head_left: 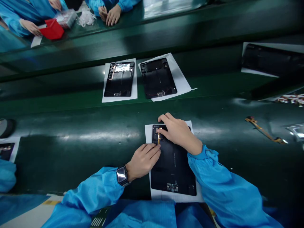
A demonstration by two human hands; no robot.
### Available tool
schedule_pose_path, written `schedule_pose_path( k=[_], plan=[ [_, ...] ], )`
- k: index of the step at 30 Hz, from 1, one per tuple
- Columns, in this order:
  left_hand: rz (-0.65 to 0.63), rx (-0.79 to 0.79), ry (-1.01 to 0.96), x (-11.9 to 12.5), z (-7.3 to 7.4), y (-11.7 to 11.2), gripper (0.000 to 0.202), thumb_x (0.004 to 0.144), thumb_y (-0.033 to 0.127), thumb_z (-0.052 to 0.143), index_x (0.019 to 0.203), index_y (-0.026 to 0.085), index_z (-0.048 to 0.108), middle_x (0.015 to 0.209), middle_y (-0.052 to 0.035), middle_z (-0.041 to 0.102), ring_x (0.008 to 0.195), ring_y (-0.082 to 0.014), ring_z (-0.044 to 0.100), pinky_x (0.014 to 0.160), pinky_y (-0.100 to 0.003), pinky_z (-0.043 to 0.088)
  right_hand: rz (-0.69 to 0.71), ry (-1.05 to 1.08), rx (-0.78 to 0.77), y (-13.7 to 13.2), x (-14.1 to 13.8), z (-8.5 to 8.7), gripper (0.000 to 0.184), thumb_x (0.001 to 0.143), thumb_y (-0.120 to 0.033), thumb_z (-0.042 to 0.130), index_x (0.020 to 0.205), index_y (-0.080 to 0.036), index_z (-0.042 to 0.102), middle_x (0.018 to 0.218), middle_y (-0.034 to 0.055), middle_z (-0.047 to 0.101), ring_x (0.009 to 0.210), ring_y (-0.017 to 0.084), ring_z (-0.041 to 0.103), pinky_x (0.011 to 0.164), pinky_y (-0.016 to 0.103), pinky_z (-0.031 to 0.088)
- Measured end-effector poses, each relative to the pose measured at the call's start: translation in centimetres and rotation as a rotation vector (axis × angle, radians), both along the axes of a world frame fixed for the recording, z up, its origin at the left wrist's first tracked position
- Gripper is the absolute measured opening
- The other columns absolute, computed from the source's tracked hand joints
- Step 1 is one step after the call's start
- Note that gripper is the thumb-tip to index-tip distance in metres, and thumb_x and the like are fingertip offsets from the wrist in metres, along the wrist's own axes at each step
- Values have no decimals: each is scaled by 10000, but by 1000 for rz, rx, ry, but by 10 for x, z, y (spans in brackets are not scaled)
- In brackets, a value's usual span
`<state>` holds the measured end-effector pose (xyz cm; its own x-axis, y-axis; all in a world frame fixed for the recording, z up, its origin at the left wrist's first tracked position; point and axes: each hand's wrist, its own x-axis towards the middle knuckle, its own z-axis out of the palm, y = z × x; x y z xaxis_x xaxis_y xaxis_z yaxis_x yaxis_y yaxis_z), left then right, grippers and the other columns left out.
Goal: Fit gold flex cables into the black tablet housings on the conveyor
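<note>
In front of me a black tablet housing (175, 167), its inner side up, lies on a white sheet (177, 197). An orange flex cable (159, 138) runs along its upper left part. My left hand (143, 160) comes from the left, fingers close together, fingertips at the cable's lower end. From the right, my right hand (178, 133) reaches over the housing's top. Its thumb presses the cable's upper end, and its bent fingers extend past the top edge. The fingers partly cover the cable, and the right hand hides the housing's upper right part.
Two more tablet housings (120, 80) (158, 79) lie on white sheets beyond my hands. Another housing (270, 60) is at the far right. A loose flex cable (266, 130) lies to the right on the green bench (83, 152). Across it, people in blue sleeves handle things near a red box (52, 29).
</note>
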<state>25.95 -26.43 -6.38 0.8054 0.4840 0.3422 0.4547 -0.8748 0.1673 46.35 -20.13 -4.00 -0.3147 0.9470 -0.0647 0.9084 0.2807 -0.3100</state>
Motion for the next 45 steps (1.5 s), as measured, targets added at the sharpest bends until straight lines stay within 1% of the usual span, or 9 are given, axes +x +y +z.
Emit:
schedule_pose_path(
  k=[11, 18, 30, 32, 34, 36, 39, 42, 45],
  plan=[
    [6, 33, -26, 2, 3, 1, 209, 972, 114, 463, 1041, 84, 658, 1145, -109, 697, 1008, -234, 640, 791, -346, 544, -1, 5, -10, 1, 1, 4, 315, 864, -342, 687, 1095, -207, 520, 1047, 34, 584, 688, 178, 599, 541, 293, 278],
    [-4, 46, 28, 3, 2, 0, 208, 970, 114, 463, 1047, 90, 655, 1162, -115, 689, 1022, -232, 637, 818, -352, 539, -3, 2, -2, 1, 2, 2, 316, 862, -352, 688, 1089, -213, 519, 1044, 32, 585, 688, 178, 600, 541, 294, 276],
    [-20, 37, 54, 6, 4, -1, 172, 953, 103, 506, 1046, 73, 648, 1168, -125, 684, 1041, -241, 635, 836, -362, 542, 4, 13, 9, 1, 4, -1, 309, 862, -345, 680, 1090, -212, 518, 1034, 35, 587, 674, 175, 597, 540, 293, 291],
    [-25, 16, 56, 5, 4, 0, 158, 951, 138, 534, 1045, 74, 644, 1167, -125, 684, 1042, -249, 634, 833, -370, 548, 3, 15, 8, 1, 4, -1, 312, 860, -345, 684, 1089, -212, 521, 1034, 33, 586, 672, 177, 597, 538, 294, 297],
    [-27, -42, 39, 3, 5, 3, 187, 957, 228, 561, 1055, 88, 637, 1160, -119, 685, 1049, -251, 631, 832, -374, 555, 0, 16, 10, 0, 3, -1, 307, 860, -343, 684, 1088, -210, 526, 1033, 34, 584, 673, 179, 598, 541, 295, 309],
    [-31, -140, -9, -2, 5, 7, 260, 954, 309, 576, 1099, 97, 618, 1184, -121, 670, 1083, -246, 618, 867, -373, 556, -11, 21, 23, 0, 3, 2, 282, 871, -339, 668, 1081, -204, 536, 1032, 41, 581, 683, 182, 597, 549, 298, 328],
    [-26, -265, -73, -8, 6, 13, 335, 953, 318, 571, 1204, 96, 564, 1292, -147, 600, 1158, -238, 580, 946, -380, 536, -39, 106, 47, -3, 8, 13, 210, 914, -328, 601, 1071, -197, 553, 1040, 55, 573, 738, 188, 597, 604, 305, 391],
    [-61, -298, -13, -11, 8, 16, 335, 963, 302, 541, 1241, 113, 546, 1369, -156, 538, 1215, -255, 539, 970, -414, 523, -13, 269, 11, -9, 15, 28, 153, 962, -253, 483, 1081, -200, 562, 1065, 64, 566, 834, 186, 602, 717, 306, 449],
    [-93, -271, 94, -10, 11, 13, 306, 963, 287, 530, 1220, 124, 565, 1375, -152, 532, 1260, -277, 503, 986, -440, 511, 43, 345, -112, -19, 18, 39, 249, 961, -150, 377, 1096, -202, 580, 1064, 69, 586, 877, 182, 612, 757, 302, 473]
  ],
)
